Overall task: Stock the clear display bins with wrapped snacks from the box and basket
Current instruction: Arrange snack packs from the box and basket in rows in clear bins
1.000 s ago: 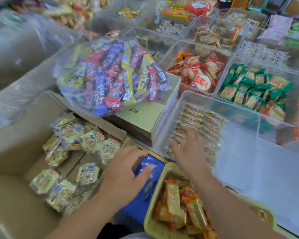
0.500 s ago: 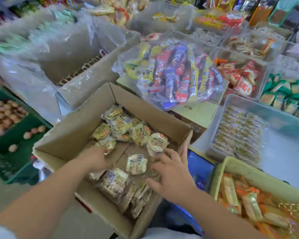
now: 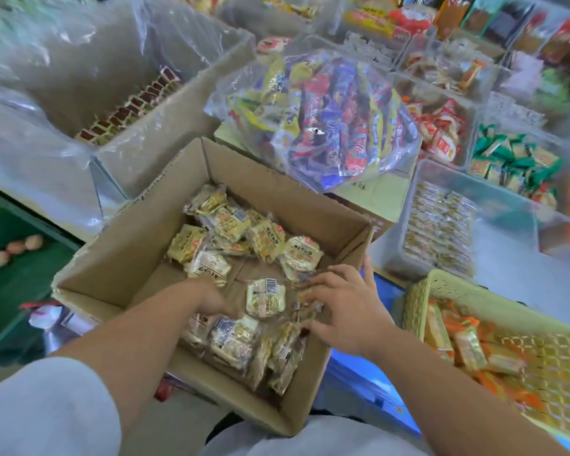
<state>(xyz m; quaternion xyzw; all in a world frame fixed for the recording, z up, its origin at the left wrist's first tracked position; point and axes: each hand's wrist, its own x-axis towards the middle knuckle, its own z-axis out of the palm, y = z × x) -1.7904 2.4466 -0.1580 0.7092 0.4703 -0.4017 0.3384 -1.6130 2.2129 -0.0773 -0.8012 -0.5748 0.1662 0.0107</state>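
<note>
Cardboard box (image 3: pixel 129 258), open-topped: loose wrapped snacks (image 3: pixel 265 296) in pale gold packets lay beneath and just beyond both sets of fingers.
Left hand (image 3: pixel 211 297): reached inside, its fingertips were hidden among the packets, so its grip could not be told.
Right hand (image 3: pixel 346 307): fingers (image 3: pixel 316 284) were spread apart and rested on packets, with the thumb against the box wall.
Right of those fingers: yellow-green basket (image 3: pixel 418 297) of orange packets on a pale counter (image 3: pixel 507 274).
Beyond the fingertips: clear display bin (image 3: pixel 507 205) with stacked rows, and a clear bag of mixed bars (image 3: pixel 326 116).
Far left: green crate (image 3: pixel 14 291).
</note>
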